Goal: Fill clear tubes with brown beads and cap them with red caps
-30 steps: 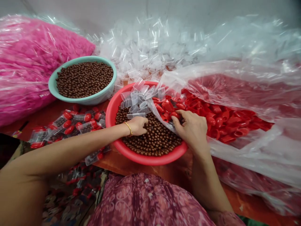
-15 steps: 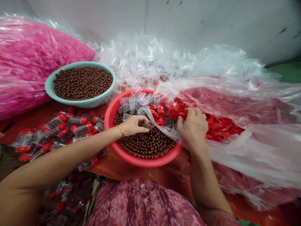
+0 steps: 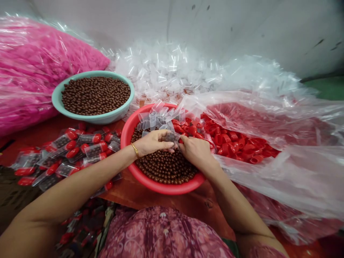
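Note:
My left hand (image 3: 152,144), with a gold bangle at the wrist, is closed around a clear plastic tube (image 3: 172,136) with dark brown balls inside. Against the tube's right end, my right hand (image 3: 195,151) has its fingers pinched together; whatever they hold is hidden. Both hands are over a red bowl (image 3: 161,189) of glossy brown balls (image 3: 169,168). Empty clear tubes (image 3: 153,119) lie at the bowl's far side. Beside them are red plastic caps (image 3: 185,128), and more red caps (image 3: 236,143) spill from a plastic bag to the right.
A pale turquoise bowl (image 3: 129,97) of brown balls stands back left, before a bag of pink pieces (image 3: 40,64). Filled tubes with red caps (image 3: 67,150) are piled at left. Clear tubes (image 3: 172,68) are heaped along the wall. Clear plastic sheeting (image 3: 295,172) covers the right side.
My right hand has moved left from the red caps to the tube's end. My left hand still holds the tube, now slightly higher and tilted differently.

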{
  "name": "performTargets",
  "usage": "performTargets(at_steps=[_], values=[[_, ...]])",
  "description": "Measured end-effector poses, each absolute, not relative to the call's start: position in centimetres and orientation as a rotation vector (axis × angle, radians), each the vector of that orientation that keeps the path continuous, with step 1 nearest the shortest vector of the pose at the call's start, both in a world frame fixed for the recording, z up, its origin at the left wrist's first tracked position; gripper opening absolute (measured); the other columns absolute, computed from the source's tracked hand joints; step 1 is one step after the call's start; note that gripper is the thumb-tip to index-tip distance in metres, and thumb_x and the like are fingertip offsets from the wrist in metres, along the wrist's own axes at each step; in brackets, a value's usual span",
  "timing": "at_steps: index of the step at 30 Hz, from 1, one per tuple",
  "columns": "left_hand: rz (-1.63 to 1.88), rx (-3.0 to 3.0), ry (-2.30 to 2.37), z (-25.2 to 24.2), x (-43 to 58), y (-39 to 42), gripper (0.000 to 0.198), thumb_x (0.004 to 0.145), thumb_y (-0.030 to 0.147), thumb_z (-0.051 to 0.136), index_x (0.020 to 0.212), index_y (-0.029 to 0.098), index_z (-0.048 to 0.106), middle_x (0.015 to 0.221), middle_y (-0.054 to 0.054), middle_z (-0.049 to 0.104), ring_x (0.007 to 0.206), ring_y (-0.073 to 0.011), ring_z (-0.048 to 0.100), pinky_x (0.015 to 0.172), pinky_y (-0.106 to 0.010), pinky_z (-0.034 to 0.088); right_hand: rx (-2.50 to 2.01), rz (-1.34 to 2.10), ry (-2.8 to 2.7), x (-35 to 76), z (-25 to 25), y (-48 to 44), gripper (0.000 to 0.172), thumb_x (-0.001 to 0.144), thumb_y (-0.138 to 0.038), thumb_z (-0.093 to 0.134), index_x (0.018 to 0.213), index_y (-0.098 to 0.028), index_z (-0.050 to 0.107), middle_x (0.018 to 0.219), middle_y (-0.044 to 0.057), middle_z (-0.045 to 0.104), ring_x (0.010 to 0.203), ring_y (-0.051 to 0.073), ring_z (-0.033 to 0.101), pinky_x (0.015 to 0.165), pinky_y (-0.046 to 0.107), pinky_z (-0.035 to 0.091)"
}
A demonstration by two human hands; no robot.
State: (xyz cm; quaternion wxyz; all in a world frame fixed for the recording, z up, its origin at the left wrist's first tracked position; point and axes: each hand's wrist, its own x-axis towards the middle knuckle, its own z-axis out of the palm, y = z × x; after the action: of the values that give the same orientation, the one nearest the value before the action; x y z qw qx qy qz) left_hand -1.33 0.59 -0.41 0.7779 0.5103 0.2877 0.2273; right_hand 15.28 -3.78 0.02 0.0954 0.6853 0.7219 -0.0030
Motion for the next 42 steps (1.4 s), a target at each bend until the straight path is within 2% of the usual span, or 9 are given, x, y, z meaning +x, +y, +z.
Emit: performTargets(at_steps=[6, 11, 14, 17, 22, 27, 33, 39, 42], values=[[0.493, 1.086, 0.579, -0.8, -1.3, 0.7, 0.026, 0.07, 0.009, 0.069, 0.091, 0.012, 0.054, 0.083, -0.001, 0.066, 0.076, -0.0083, 0.063, 0.078, -0.024, 0.052, 2.371, -0.209, 2.32, 17.7, -0.6, -5.0, 0.023, 0.085, -0.031, 0.048, 0.088, -0.018, 0.067, 0.078, 0.007, 0.071, 0.068, 0.018, 0.064, 0.055, 0.025, 0.037], [0.472, 1.274, 0.544, -1.7, -0.6, 0.7, 0.026, 0.071, 0.019, 0.07, 0.09, 0.013, 0.054, 0.08, 0.0, 0.061, 0.07, -0.0081, 0.058, 0.071, -0.025, 0.052, 3.01, -1.28, 2.464, 19.2, -0.9, -5.7, 0.037, 0.075, -0.046, 0.059, 0.095, -0.016, 0.066, 0.071, 0.002, 0.067, 0.049, 0.009, 0.052, 0.049, 0.023, 0.043], [0.473, 1.377, 0.531, -1.6, -0.1, 0.2, 0.021, 0.076, 0.023, 0.065, 0.09, 0.013, 0.053, 0.078, 0.002, 0.058, 0.065, -0.0066, 0.055, 0.067, -0.023, 0.05, 2.878, -1.834, 2.462, 18.4, -0.6, -5.7, 0.035, 0.072, -0.045, 0.065, 0.094, -0.018, 0.067, 0.065, -0.002, 0.063, 0.044, 0.006, 0.046, 0.046, 0.021, 0.042], [0.475, 1.45, 0.552, -1.3, 0.0, -0.3, 0.02, 0.079, 0.023, 0.059, 0.095, 0.013, 0.053, 0.078, 0.002, 0.055, 0.062, -0.0064, 0.054, 0.063, -0.022, 0.048, 2.667, -1.954, 2.565, 17.4, -0.4, -5.6, 0.029, 0.074, -0.042, 0.065, 0.092, -0.019, 0.069, 0.068, -0.002, 0.066, 0.047, 0.006, 0.049, 0.046, 0.02, 0.044], [0.465, 1.575, 0.613, -1.0, -0.1, -0.5, 0.022, 0.082, 0.026, 0.053, 0.099, 0.012, 0.051, 0.071, 0.003, 0.052, 0.057, -0.0071, 0.051, 0.056, -0.021, 0.043, 2.587, -1.653, 2.806, 17.1, -0.8, -5.7, 0.024, 0.08, -0.035, 0.061, 0.095, -0.019, 0.07, 0.087, 0.002, 0.072, 0.058, 0.01, 0.06, 0.053, 0.022, 0.05], [0.436, 1.56, 0.65, -0.9, -0.1, -0.3, 0.017, 0.083, 0.029, 0.05, 0.09, 0.014, 0.049, 0.066, 0.004, 0.048, 0.054, -0.0079, 0.047, 0.053, -0.022, 0.041, 2.522, -0.787, 3.161, 17.2, -1.2, -6.0, 0.023, 0.085, -0.026, 0.055, 0.103, -0.019, 0.068, 0.096, 0.005, 0.073, 0.085, 0.017, 0.068, 0.075, 0.03, 0.055], [0.569, 1.901, 0.685, -0.7, -0.4, -0.5, 0.02, 0.081, 0.034, 0.052, 0.086, 0.014, 0.052, 0.077, 0.0, 0.056, 0.071, -0.0135, 0.051, 0.068, -0.027, 0.043, 2.198, -0.022, 3.379, 16.2, -1.4, -6.6, 0.03, 0.087, -0.013, 0.05, 0.113, -0.017, 0.065, 0.09, 0.008, 0.072, 0.08, 0.015, 0.068, 0.073, 0.026, 0.055], [0.479, 2.092, 0.708, -0.3, -0.5, -0.7, 0.023, 0.083, 0.038, 0.051, 0.076, 0.015, 0.05, 0.067, 0.002, 0.052, 0.062, -0.0117, 0.047, 0.058, -0.023, 0.037, 1.935, 0.135, 3.456, 16.7, -0.9, -7.3, 0.033, 0.085, -0.007, 0.049, 0.114, -0.013, 0.062, 0.076, 0.007, 0.067, 0.065, 0.013, 0.063, 0.059, 0.022, 0.052], [0.469, 2.114, 0.696, 0.0, -0.2, -0.6, 0.022, 0.08, 0.036, 0.057, 0.076, 0.015, 0.053, 0.065, 0.003, 0.053, 0.06, -0.0109, 0.047, 0.057, -0.022, 0.036, 1.979, 0.118, 3.433, 17.1, -0.3, -7.0, 0.028, 0.086, -0.008, 0.047, 0.107, -0.015, 0.065, 0.08, 0.006, 0.068, 0.072, 0.014, 0.065, 0.065, 0.024, 0.054]])
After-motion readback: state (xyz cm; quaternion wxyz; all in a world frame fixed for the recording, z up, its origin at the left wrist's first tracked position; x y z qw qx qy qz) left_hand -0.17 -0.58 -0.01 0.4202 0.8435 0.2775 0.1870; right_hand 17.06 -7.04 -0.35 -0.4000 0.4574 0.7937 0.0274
